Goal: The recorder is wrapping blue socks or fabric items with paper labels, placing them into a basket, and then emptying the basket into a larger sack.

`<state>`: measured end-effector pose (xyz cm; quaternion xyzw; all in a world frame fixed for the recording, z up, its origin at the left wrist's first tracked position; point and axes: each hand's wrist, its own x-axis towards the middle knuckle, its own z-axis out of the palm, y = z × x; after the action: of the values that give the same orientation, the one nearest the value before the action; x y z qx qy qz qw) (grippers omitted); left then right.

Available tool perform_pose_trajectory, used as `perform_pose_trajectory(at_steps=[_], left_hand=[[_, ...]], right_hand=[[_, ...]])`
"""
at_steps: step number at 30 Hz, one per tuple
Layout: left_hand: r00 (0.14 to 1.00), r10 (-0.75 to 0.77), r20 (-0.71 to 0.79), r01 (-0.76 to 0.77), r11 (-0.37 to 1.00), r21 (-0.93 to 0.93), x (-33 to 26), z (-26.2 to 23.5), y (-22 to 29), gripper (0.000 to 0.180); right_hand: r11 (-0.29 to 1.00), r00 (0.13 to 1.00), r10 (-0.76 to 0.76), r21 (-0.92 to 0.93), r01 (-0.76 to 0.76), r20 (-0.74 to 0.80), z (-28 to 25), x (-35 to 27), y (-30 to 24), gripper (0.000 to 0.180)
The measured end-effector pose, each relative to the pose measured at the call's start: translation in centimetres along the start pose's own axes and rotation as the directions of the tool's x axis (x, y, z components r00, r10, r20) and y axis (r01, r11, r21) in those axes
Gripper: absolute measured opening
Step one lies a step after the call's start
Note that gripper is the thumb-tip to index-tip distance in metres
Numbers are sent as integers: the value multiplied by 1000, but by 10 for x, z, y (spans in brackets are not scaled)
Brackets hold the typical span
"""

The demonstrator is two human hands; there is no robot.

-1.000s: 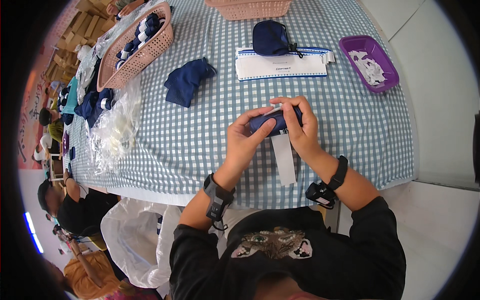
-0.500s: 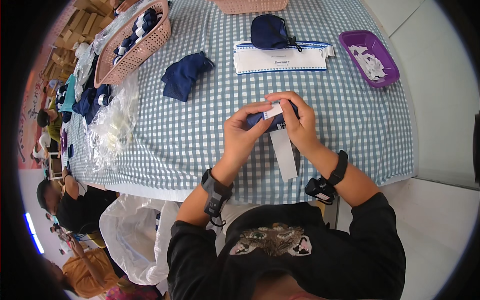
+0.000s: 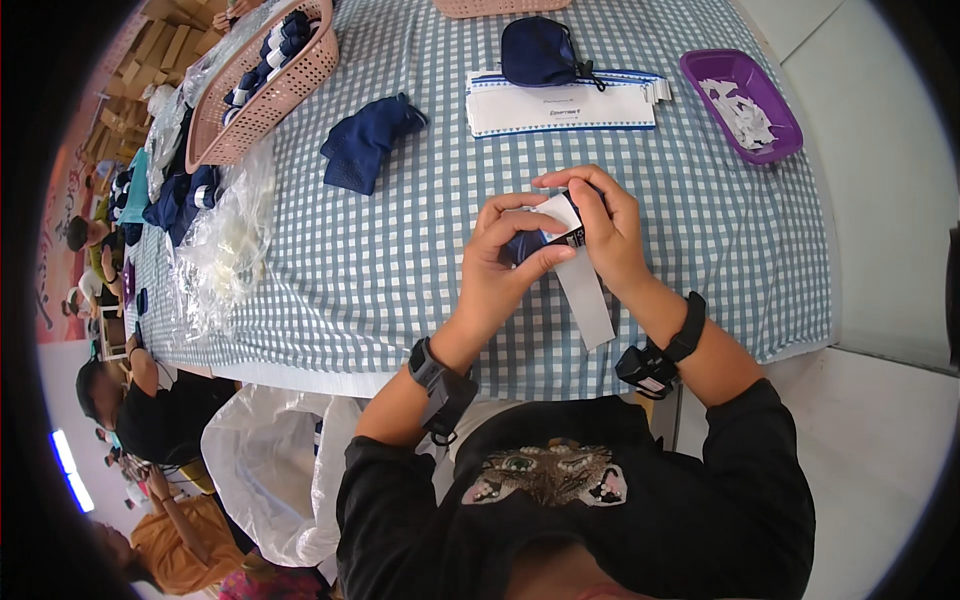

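A dark blue rolled cloth [image 3: 521,246] lies between my two hands over the table, mostly covered by fingers. Around it runs a white paper band [image 3: 588,305], whose long plain end hangs down toward me below the roll. My left hand [image 3: 508,248] grips the roll's left end, thumb below and fingers above. On the other side, my right hand [image 3: 612,232] is closed at the roll's right end, its thumb pressing the band on top. Beyond my hands, a dark blue drawstring pouch [image 3: 538,52] rests on a stack of printed white paper bands [image 3: 560,116].
A loose dark blue cloth [image 3: 368,145] lies left of the stack. Rolled bundles fill a pink basket [image 3: 215,140], beside crumpled clear plastic [image 3: 222,260]. At the right, a purple tray [image 3: 778,150] holds white scraps. A plastic-lined container [image 3: 250,470] stands below the table edge; other people are at left.
Both hands have shifted slightly right, tilting the roll. My left fingers have moved over the white band, and its hanging end has swung to the right.
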<state>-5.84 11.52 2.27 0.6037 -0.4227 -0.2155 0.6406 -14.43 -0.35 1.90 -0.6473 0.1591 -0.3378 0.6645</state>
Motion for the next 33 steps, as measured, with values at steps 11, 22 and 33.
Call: perform_pose_trajectory(at_steps=[11,22,33], left_hand=[[974,225,34,-225,927,300,-3,-8,0,15],[897,372,239,-440,701,561,6,-21,5,33],[778,583,235,-558,468,685,-6,-14,17,11]], right_hand=[[900,835,384,43,-434,394,-21,9,-23,28],[677,790,585,426,-601,185,-40,18,-21,30],[929,925,369,-9,-370,88,-10,-2,-26,31]])
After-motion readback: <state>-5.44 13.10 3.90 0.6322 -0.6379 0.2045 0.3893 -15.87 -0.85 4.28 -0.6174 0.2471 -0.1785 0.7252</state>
